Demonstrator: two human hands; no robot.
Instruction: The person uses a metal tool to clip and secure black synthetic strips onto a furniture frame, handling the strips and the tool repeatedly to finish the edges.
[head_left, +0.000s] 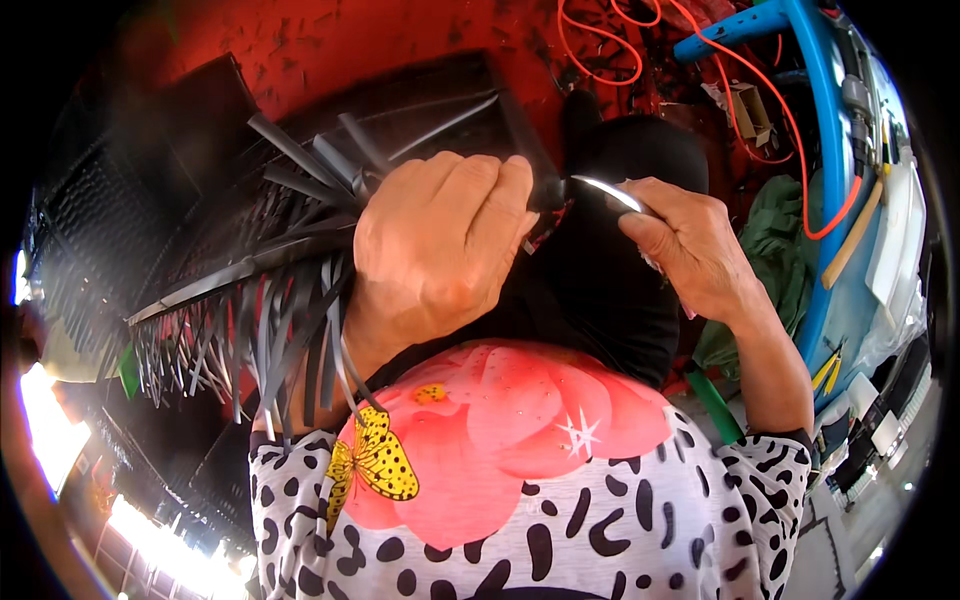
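Left of the black-trousered knee (640,150) lies the black woven panel (200,200); I see the left hand (440,240) closed on its strips (318,160), the right hand (690,235) pinching a curved blade (612,192). I judge this trimming; the next cut calls for sparing the left hand.

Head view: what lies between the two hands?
In the head view, a curved blade, pointing from the right hand toward the left hand, over black trousers.
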